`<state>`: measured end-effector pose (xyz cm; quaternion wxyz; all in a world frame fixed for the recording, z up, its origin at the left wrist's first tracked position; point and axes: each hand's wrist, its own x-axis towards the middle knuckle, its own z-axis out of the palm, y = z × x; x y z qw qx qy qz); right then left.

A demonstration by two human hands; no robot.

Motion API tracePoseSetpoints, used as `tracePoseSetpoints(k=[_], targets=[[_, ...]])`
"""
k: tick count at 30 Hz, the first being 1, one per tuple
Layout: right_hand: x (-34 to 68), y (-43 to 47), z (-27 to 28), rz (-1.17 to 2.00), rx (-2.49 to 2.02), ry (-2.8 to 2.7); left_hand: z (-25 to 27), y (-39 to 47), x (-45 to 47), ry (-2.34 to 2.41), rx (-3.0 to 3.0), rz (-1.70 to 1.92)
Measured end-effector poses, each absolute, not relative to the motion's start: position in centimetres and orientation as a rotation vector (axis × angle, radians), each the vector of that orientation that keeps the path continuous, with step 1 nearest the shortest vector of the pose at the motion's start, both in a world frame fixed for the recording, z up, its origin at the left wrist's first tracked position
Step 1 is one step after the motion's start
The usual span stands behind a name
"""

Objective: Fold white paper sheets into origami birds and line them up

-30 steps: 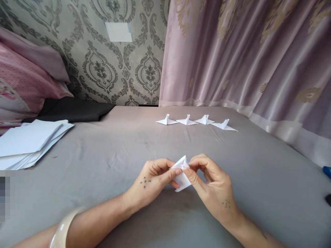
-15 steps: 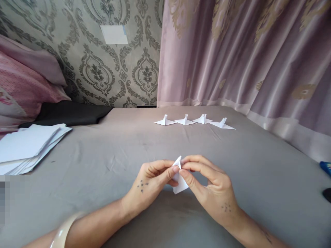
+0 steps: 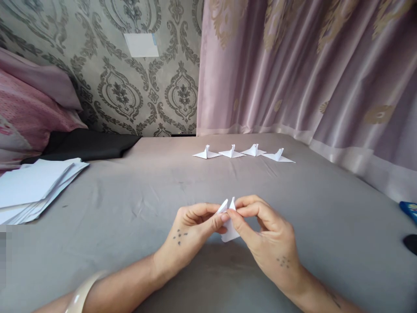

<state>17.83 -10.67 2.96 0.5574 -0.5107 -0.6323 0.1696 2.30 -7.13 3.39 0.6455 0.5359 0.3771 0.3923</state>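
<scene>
Between my two hands is a small folded white paper figure [image 3: 230, 232], held above the grey sheet. My left hand [image 3: 192, 228] pinches its left side between thumb and fingers. On the other side, my right hand [image 3: 269, 230] grips a narrow upright point of the paper with thumb and fingertips. Two paper points stick up above the fingers with a gap between them; a flat flap hangs below. The fingers hide the middle folds. Farther off, several white origami birds [image 3: 232, 152] stand in a row with their wings spread.
A stack of white paper [image 3: 35, 184] lies at the left, with a folded black cloth [image 3: 87, 143] behind it. Pink curtains [image 3: 260, 87] hang along the back and right. A blue object [image 3: 408, 212] and a black one [image 3: 410, 244] show at the right edge.
The two upper points of the paper figure have spread apart, leaving a gap where they were together. My right hand has closed further around the right point.
</scene>
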Motion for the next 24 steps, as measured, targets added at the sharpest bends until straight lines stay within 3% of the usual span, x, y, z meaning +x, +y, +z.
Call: tracePoseSetpoints(k=[5, 15, 24], targets=[[17.7, -10.7, 2.7, 0.446, -1.228, -1.458, 3.4, -7.0, 2.6, 0.821, 1.201, 0.886], [19.4, -9.9, 4.4, 1.115, -1.256, -1.409, 3.2, -6.4, 2.2, 0.783, 1.224, 0.746], [19.1, -9.9, 4.7, 0.938, -1.272, -1.407, 3.7, -6.7, 2.4, 0.815, 1.226, 0.737]])
